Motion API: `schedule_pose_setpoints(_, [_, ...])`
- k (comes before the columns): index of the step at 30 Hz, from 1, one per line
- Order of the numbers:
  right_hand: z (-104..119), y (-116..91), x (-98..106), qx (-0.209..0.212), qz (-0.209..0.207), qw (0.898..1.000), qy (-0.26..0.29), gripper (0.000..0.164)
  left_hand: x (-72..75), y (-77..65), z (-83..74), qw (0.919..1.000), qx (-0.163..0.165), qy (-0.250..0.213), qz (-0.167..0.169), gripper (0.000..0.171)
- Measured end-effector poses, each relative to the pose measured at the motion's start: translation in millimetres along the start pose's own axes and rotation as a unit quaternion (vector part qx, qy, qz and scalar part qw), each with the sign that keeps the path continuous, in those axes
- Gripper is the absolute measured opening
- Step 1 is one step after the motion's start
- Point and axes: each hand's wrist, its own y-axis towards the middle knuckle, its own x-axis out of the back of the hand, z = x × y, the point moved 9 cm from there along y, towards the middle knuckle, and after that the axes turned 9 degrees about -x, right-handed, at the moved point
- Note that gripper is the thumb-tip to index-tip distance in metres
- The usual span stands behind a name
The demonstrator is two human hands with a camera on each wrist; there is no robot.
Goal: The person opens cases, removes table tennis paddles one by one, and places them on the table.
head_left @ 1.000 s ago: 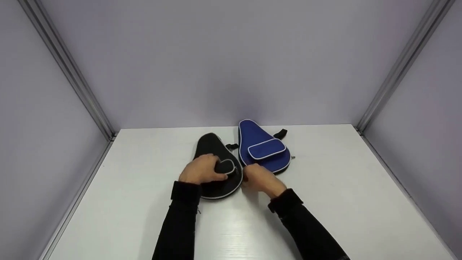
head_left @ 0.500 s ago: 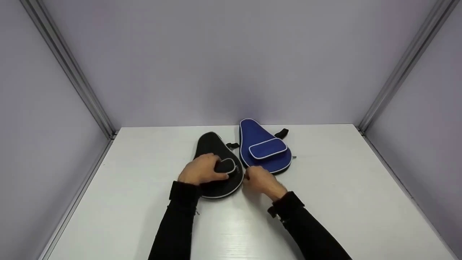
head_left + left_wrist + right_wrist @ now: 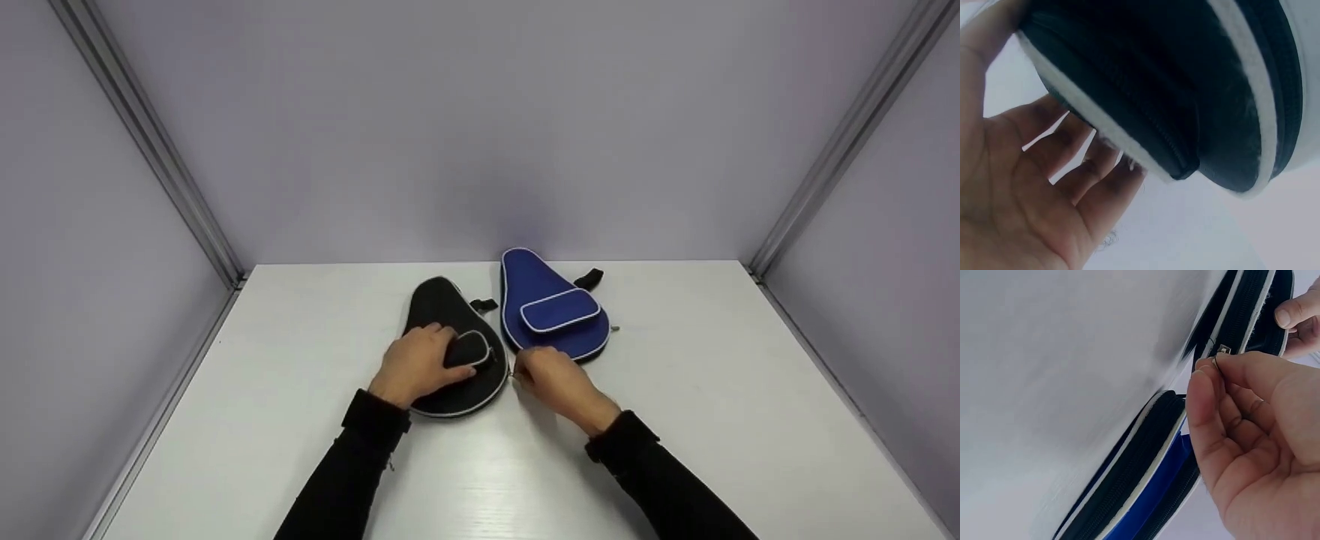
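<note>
A black table tennis bat case (image 3: 431,300) with white piping lies flat on the white table. My left hand (image 3: 420,364) grips its raised pocket (image 3: 469,349), thumb on the near side and fingers over the far side. In the left wrist view the fingers curl along the pocket's piped edge (image 3: 1089,115). At the case's right edge, my right hand (image 3: 559,382) pinches the zipper pull between thumb and index finger; the zipper slider (image 3: 1223,350) shows just beyond the fingertips in the right wrist view. The case's inside is hidden.
A blue bat case (image 3: 525,277) with a front pocket lies close to the right of the black one, near the back wall (image 3: 480,150). Black straps (image 3: 590,280) stick out from both cases. Grey side walls (image 3: 885,247) enclose the table (image 3: 750,420).
My right hand has shifted slightly right and nearer to me beside the black case's edge, and the zipper pull now shows at its fingertips. The left hand keeps its hold on the pocket.
</note>
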Motion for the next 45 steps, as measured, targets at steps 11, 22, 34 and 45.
schedule_pose_setpoints(11, [8,-11,-1,0.018,0.005,1.000,-0.005,0.015,0.9,-5.7,4.1,0.9994,0.016,-0.008,-0.029,0.073])
schedule_pose_setpoints(22, [27,-20,-1,0.065,-0.003,0.997,-0.032,0.016,2.7,-5.6,4.5,0.9989,0.025,-0.010,-0.039,0.069])
schedule_pose_setpoints(34, [49,-27,-15,0.088,0.049,0.994,-0.034,0.011,2.5,-8.1,5.4,0.9989,0.027,0.002,-0.038,0.069])
schedule_pose_setpoints(45, [60,-32,-22,0.119,0.071,0.988,-0.063,0.015,2.0,-8.6,-4.5,0.9983,0.017,0.021,-0.052,0.072])
